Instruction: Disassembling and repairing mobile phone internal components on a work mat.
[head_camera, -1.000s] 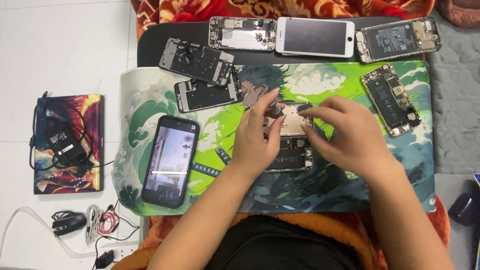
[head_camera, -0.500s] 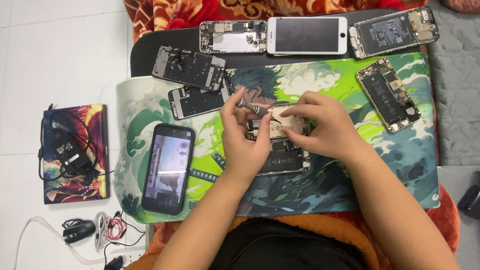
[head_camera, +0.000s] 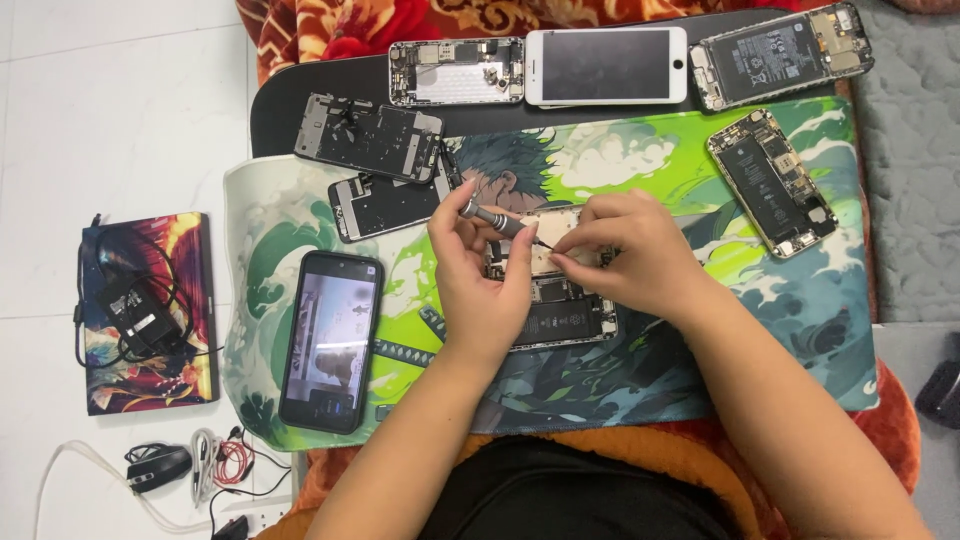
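An opened phone (head_camera: 560, 300) with its battery and boards exposed lies in the middle of a green illustrated mat (head_camera: 700, 350). My left hand (head_camera: 480, 280) holds a small grey screwdriver (head_camera: 495, 220) whose tip points right, down at the phone's upper part. My right hand (head_camera: 630, 255) rests on the phone's top right, its fingertips pinched together right at the screwdriver tip. Whether anything small sits between those fingertips I cannot tell.
A dark phone (head_camera: 332, 340) with a lit screen lies left on the mat. Several dismantled phones (head_camera: 370, 135) (head_camera: 772, 182) and a white phone front (head_camera: 607, 65) sit around the top. A box with a charger (head_camera: 145, 310), a mouse (head_camera: 158, 465) and cables lie on the floor at left.
Both hands have stayed on the opened phone. The screwdriver has tilted, its tip now down near my right fingertips. The view has shifted slightly.
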